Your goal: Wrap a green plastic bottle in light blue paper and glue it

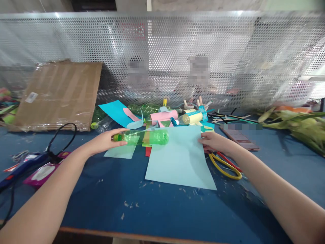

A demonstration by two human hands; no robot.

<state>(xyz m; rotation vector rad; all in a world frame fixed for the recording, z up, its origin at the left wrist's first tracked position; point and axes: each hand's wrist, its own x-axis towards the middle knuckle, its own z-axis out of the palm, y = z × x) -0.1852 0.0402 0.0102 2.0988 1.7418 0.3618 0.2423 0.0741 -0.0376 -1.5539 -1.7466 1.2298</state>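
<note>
A clear green plastic bottle (142, 137) lies sideways in the grip of my left hand (108, 140), whose fingers wrap its yellow-green cap end. The bottle's base overlaps the upper left of a light blue paper sheet (177, 162). At that sheet's upper right edge, my right hand (212, 140) pinches the paper between thumb and fingers. Just below the right hand are scissors with yellow and red handles (225, 166), partly hidden by the wrist. Under the bottle sits a small pale green paper piece (121, 151), with red and yellow scraps beside it.
Bottles and paper-wrapped shapes, including a pink roll (164, 116), crowd the back by a perforated metal screen (167, 44). Cardboard (61, 95) leans at left. A blue corded tool (27, 166) and purple pack (42, 174) lie near my left arm; a phone (240, 138) and husks (302, 127) at right.
</note>
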